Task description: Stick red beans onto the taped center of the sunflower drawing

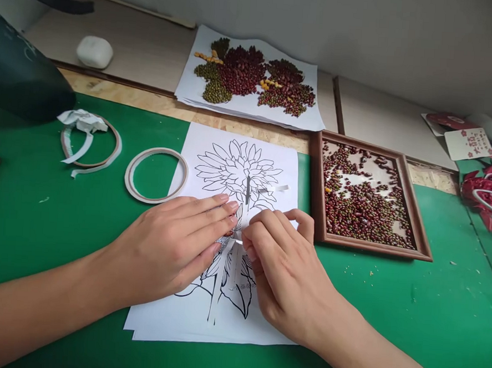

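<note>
A white sheet with a black line drawing of a sunflower [234, 172] lies on the green table [39, 221] in front of me. My left hand [171, 246] lies flat on the sheet, fingers stretched out and pressing the paper beside the stem. My right hand [283, 264] is curled, its fingertips pinching a thin white strip of tape backing [238, 241] at the drawn stem. Another loose white strip [275, 188] curls up from the stem just below the flower head.
A roll of double-sided tape [155, 174] lies left of the sheet, another roll with crumpled backing [91, 141] further left. A wooden frame tray of red and green beans [365, 199] stands to the right. A finished bean picture [252, 79] lies behind. Red packaging [489, 190] lies far right.
</note>
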Motion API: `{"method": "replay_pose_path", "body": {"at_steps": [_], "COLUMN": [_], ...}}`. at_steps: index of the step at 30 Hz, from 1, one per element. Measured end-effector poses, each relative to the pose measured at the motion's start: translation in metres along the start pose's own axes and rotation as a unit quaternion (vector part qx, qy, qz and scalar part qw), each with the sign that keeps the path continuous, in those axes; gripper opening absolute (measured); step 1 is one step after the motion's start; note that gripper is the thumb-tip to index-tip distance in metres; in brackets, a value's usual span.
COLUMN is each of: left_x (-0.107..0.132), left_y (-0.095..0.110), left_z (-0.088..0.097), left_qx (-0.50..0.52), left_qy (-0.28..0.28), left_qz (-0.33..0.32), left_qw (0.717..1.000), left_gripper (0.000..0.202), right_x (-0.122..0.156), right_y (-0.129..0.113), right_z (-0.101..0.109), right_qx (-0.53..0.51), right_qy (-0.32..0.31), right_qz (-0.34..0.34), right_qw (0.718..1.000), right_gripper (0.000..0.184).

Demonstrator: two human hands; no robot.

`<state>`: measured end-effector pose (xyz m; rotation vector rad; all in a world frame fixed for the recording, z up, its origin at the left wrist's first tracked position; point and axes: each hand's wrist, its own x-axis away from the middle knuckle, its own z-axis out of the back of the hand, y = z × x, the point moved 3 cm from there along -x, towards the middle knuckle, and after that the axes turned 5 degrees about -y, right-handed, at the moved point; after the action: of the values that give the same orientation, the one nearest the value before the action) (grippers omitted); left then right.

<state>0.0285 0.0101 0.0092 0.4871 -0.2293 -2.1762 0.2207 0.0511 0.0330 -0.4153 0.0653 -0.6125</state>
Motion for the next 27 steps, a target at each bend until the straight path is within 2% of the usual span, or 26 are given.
{"method": "replay_pose_path", "body": {"at_steps": [6, 15, 19, 22, 24, 26, 27], "left_x": [-0.001, 0.001, 0.001, 0.001, 0.002, 0.003, 0.004], "left_y": [0.0, -0.001, -0.002, -0.002, -0.003, -0.003, -0.003], "left_z": [0.0, 0.001, 0.001, 0.0, 0.0, 0.0, -0.001], "left_qx": [0.007, 0.002, 0.001, -0.005, -0.009, -0.013, -0.013], "left_qy": [-0.003, -0.019, -0.023, -0.026, -0.027, -0.026, -0.025], "left_qz": [-0.002, -0.006, -0.005, -0.004, -0.003, -0.005, -0.005], "left_qw": [1.0, 1.0, 1.0, 1.0, 1.0, 1.0, 1.0], "left_gripper": [0.037, 0.039, 0.039, 0.04, 0.04, 0.041, 0.041], "right_x": [0.001, 0.014, 0.009, 0.0, -0.006, -0.009, -0.009], "right_y": [-0.001, -0.005, 0.003, 0.016, 0.024, 0.029, 0.03], "right_z": [0.007, 0.018, 0.012, 0.008, 0.006, 0.005, 0.005], "right_qx": [-0.083, -0.239, -0.219, -0.157, -0.147, -0.15, -0.147], "right_qy": [0.023, 0.185, 0.223, 0.19, 0.128, 0.07, 0.05], "right_qz": [0.07, 0.132, 0.114, 0.085, 0.083, 0.109, 0.124], "right_qw": [0.994, 0.944, 0.943, 0.965, 0.977, 0.98, 0.98], "right_gripper": [0.02, 0.021, 0.018, 0.008, 0.029, 0.055, 0.061]}}
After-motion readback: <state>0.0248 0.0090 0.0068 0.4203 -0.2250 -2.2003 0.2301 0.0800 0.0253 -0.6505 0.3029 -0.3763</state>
